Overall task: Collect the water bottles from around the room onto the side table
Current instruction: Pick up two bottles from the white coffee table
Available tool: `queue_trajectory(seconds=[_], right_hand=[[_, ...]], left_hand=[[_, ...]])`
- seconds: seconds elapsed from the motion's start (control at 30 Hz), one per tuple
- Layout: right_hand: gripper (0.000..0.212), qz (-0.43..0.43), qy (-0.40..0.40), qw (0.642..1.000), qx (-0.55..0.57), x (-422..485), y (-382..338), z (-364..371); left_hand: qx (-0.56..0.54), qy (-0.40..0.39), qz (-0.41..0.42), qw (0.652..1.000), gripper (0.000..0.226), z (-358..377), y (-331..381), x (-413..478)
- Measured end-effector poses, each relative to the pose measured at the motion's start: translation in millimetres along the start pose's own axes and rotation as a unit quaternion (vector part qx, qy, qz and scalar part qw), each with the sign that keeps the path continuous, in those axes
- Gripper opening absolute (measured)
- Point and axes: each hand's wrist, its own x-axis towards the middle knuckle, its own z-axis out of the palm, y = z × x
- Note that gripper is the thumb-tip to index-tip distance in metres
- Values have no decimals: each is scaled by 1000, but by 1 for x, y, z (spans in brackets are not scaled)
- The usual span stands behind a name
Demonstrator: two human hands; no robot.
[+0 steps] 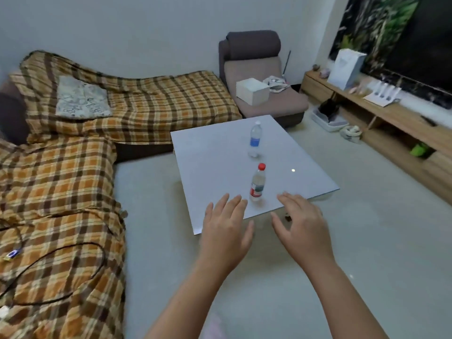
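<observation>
The red-capped bottle [257,184] stands straight up on the white surface [212,167], close to its near edge. It is just past the fingertips of both hands and sits in the gap between them. The left hand [226,230] is open with its fingers spread, and its fingertips come a little closer to the bottle than the other hand's do. The right hand [302,225] is open too, with fingers spread, and it holds nothing. The two hands are apart and neither one touches the bottle. Farther back on the same surface stands a blue-label bottle [255,139], also upright, well apart from the first one. Both bottles look like they are already where they belong, so the hands may be letting go or about to fix the near one, but I cannot tell which. Nothing stands between the hands and the near bottle. To the left is a sofa under a checked blanket [151,99], with a dark cable [61,265] lying on it. At the far side is a brown chair [259,77] with a white box [252,91] on its seat. To the right runs a long wooden shelf unit [391,128].
</observation>
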Motion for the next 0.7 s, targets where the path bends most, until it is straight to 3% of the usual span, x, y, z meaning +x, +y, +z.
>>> queue_trajectory(seconds=[0.4,0.7], right_hand=[[46,150,50,985,-64,99,70,15],[50,193,25,978,-71,146,126,33]], left_hand=[[-81,-22,149,985,42,81,6,164],[-89,-54,151,983,44,137,14,226]])
